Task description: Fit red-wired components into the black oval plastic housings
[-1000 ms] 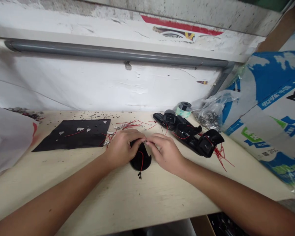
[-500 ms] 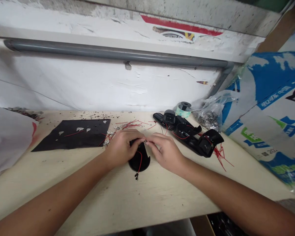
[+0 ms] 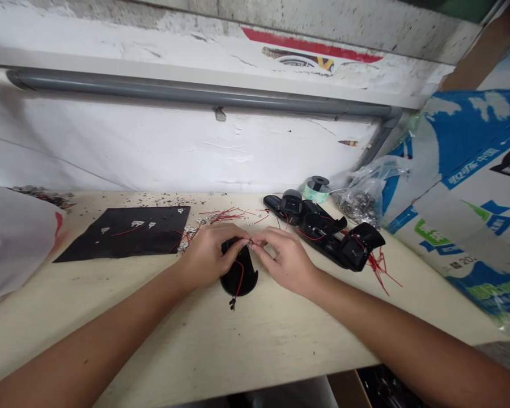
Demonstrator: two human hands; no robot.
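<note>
My left hand (image 3: 208,256) grips the top of a black moulded plastic piece (image 3: 239,277), its fingers curled over the narrow end. A thin red wire (image 3: 238,281) runs down the face of that piece, and a small dark metal end (image 3: 232,304) hangs below its lower edge. My right hand (image 3: 285,261) comes in from the other side, its fingertips pinching a tiny metal part (image 3: 250,242) at the top of the black piece. The two hands nearly touch there, and the fingers partly hide the tiny part.
A black mat (image 3: 123,233) with small metal pieces lies left of my hands. Loose red wires (image 3: 223,215) and metal bits lie behind them. Black plastic pieces (image 3: 323,231), green-white tape (image 3: 315,188) and a bag of metal parts (image 3: 359,204) stand right.
The black piece has shifted slightly left and up with my hands, and my right hand has risen a little. The pinch at the top of the piece stays in place.
</note>
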